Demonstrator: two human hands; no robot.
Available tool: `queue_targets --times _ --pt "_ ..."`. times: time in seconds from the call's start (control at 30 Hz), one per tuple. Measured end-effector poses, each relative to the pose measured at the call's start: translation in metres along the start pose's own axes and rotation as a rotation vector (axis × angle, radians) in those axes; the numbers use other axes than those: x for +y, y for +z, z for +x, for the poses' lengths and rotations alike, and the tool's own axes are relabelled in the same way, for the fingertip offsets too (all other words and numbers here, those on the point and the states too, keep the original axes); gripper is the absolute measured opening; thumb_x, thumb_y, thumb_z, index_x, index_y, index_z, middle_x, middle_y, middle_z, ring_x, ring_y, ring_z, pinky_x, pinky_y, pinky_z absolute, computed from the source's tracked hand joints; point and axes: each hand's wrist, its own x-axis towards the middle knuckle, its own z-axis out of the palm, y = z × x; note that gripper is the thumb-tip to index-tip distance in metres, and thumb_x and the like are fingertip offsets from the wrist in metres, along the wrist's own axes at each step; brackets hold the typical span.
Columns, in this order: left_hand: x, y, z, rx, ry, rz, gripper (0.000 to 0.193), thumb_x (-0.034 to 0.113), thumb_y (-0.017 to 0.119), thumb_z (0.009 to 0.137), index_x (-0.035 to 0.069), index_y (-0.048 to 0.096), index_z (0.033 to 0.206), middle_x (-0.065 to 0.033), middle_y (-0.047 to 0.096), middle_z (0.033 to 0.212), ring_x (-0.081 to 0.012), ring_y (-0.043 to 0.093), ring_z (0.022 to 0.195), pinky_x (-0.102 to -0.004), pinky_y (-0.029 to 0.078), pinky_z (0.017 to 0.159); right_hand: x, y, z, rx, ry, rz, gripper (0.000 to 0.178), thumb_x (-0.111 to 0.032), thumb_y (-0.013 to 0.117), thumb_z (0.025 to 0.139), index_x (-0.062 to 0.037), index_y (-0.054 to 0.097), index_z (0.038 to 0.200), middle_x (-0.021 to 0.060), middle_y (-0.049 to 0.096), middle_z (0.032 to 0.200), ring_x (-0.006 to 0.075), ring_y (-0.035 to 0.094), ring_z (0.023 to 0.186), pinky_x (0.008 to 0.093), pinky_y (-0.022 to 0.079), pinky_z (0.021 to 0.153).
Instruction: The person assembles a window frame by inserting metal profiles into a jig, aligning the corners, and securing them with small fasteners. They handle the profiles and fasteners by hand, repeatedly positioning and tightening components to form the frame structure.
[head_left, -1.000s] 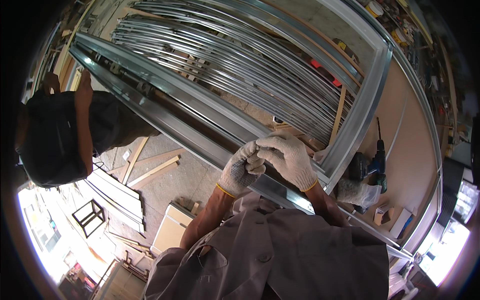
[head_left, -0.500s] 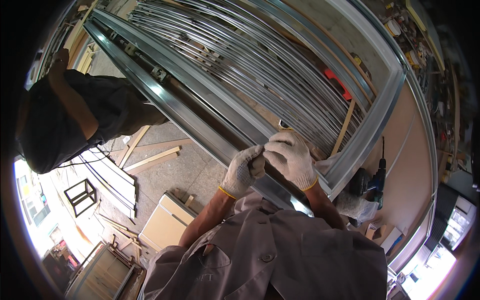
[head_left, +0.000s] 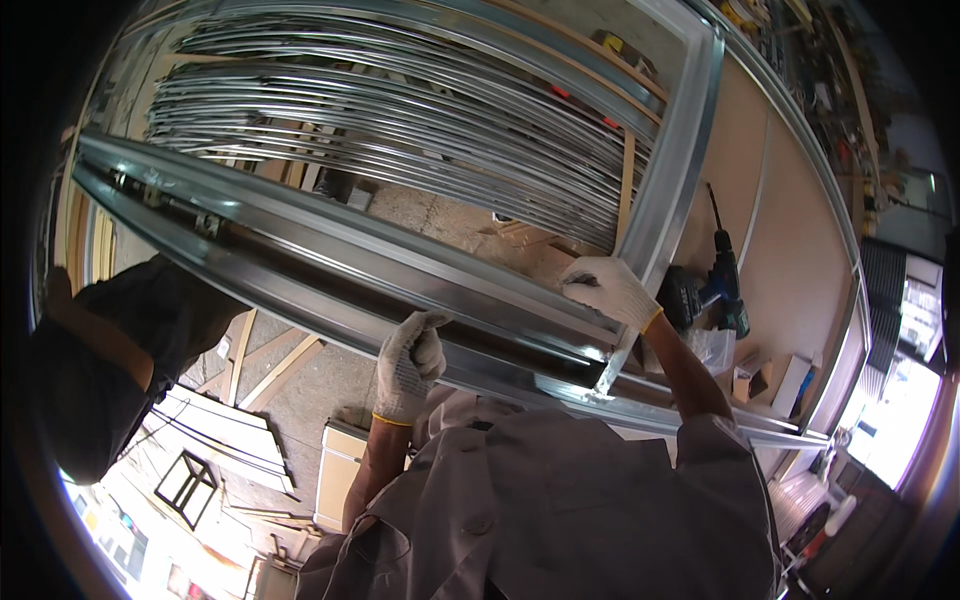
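Note:
White knitted gloves with yellow cuffs cover both my hands. My left hand point(head_left: 408, 368), its fingers curled closed, is at the near edge of a long metal channel point(head_left: 330, 300); whatever it may hold is hidden. Farther right, my right hand point(head_left: 612, 290) has its fingers bent together by the channel's far rail, near the corner of a grey metal frame point(head_left: 668, 205). Anything between those fingers is too small to make out. Inside the channel's left part sits a small metal fitting point(head_left: 208, 222).
Beyond the channel lie many thin metal rods point(head_left: 400, 110). A cordless drill point(head_left: 724, 275) with a long bit rests on a tan panel point(head_left: 790, 220) at right, near a cardboard box point(head_left: 755, 378). Another person point(head_left: 110, 340) stands at left. Wood strips point(head_left: 280, 370) lie on the floor.
My hands, close together before, are now apart: the left is farther left, the right nearer the frame corner. The view has turned, showing more of the channel's right end.

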Motion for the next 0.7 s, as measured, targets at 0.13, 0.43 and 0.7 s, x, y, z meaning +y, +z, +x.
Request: queue_targets --times 0.13,0.43,0.7 --pt "-0.014 -0.009 0.012 -0.046 -0.055 -0.131 0.046 0.035 0.048 0.113 -0.004 0.072 0.119 0.0064 0.031 0.058 -0.0074 0.03 0.047 -0.0263 0.024 0.045 0.03 0.007 0.013 -0.121 -0.125 -0.155 0.03 -0.017 0.068 0.094 -0.0023 0.076 0.119 0.0143 0.078 0.1 0.0233 0.074 0.081 0.039 0.058 0.078" --pt "-0.029 -0.011 0.002 0.417 0.565 1.015 0.035 0.025 0.053 0.112 -0.002 0.073 0.123 0.0093 0.047 0.067 0.0011 0.034 0.055 -0.0204 0.024 0.047 0.057 0.013 0.03 -0.305 -0.008 -0.003 0.023 -0.014 0.069 0.094 -0.006 0.079 0.113 0.0147 0.079 0.107 0.0289 0.076 0.09 0.0413 0.059 0.087" --pt "-0.028 -0.02 0.035 0.475 0.919 1.69 0.03 0.003 0.053 0.096 -0.007 0.077 0.11 -0.0172 0.079 0.091 -0.0227 0.067 0.064 -0.0348 0.053 0.06 0.053 0.025 0.027 -0.195 -0.021 0.018 0.02 -0.011 0.073 0.09 -0.0104 0.079 0.109 0.0105 0.077 0.105 0.0329 0.073 0.102 0.0447 0.058 0.092"
